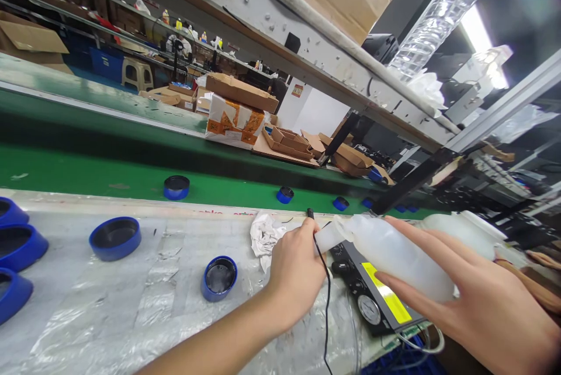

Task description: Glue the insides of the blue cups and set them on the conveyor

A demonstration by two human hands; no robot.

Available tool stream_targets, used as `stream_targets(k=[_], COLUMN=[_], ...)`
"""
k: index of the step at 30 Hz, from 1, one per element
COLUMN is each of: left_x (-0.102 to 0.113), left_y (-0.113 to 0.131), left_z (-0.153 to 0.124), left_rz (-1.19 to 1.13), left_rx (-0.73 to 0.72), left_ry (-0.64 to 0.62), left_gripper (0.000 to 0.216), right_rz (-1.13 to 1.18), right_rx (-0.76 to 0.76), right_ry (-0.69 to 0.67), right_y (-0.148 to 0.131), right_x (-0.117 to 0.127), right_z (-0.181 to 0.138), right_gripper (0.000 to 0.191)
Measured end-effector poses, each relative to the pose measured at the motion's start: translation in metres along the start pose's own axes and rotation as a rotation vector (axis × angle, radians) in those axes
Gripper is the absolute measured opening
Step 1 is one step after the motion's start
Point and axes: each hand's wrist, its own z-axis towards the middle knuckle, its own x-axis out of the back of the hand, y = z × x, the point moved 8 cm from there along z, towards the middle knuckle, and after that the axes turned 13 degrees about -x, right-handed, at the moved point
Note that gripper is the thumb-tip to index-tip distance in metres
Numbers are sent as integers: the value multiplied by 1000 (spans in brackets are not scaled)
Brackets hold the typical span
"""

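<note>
White translucent plastic squeeze bottle (394, 255) lies tilted almost on its side in the air at the right of the scene, its neck pointing left, over a black control box with a yellow label and a round gauge (372, 293). The right hand (473, 293) holds the bottle, long fingers spread along its body and wrapped under it. The left hand (295, 273) sits at the bottle's neck, fingers curled narrowly around the cap end and around a thin black pen-like tool (310, 214) whose black cable (326, 305) hangs down toward the near edge. Whether the left fingers grip the cap or only the tool cannot be told.

Just left of the left hand lies a crumpled white cloth (265, 235) on the plastic-wrapped worktable (131, 305). A small blue round cap with a dark inside (219, 277) stands near it, and a wider blue round lid (115, 238) lies further left, with more blue lids at the left edge. Beyond the table runs a green conveyor belt (87, 173) carrying several small blue caps. A second white plastic bottle (460, 229) rests behind the right hand. Brown cardboard boxes (241, 91) are stacked on the far side.
</note>
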Motion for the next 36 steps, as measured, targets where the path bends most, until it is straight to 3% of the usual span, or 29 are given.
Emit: stream_targets(k=[3, 7, 12, 17, 21, 30, 34, 36], left_x=[1, -2, -10, -20, -18, -19, -32, -33], left_y=[0, 2, 8, 9, 3, -8, -14, -17], left_z=[0, 3, 6, 1, 0, -2, -6, -5], left_rz=[-3, -176, -334, -448, -409, -319, -394, -414], left_rx=[-2, -31, -51, 33, 95, 150, 190, 193], left_ry=[-9, -10, -123, -270, -291, -346, -424, -419], left_gripper=[15, 18, 16, 13, 15, 18, 17, 17], right_rz=[-34, -9, 140, 251, 330, 438, 611, 707], right_rx=[-11, 4, -57, -127, -86, 144, 146, 75], right_ry=[38, 15, -5, 66, 116, -140, -304, -356], right_y=[1, 4, 9, 8, 11, 32, 38, 40], right_x=[5, 6, -4, -23, -28, -31, -37, -44], right_z=[-2, 0, -3, -15, -17, 12, 22, 20], right_gripper=[51, 52, 53, 50, 47, 48, 49, 51])
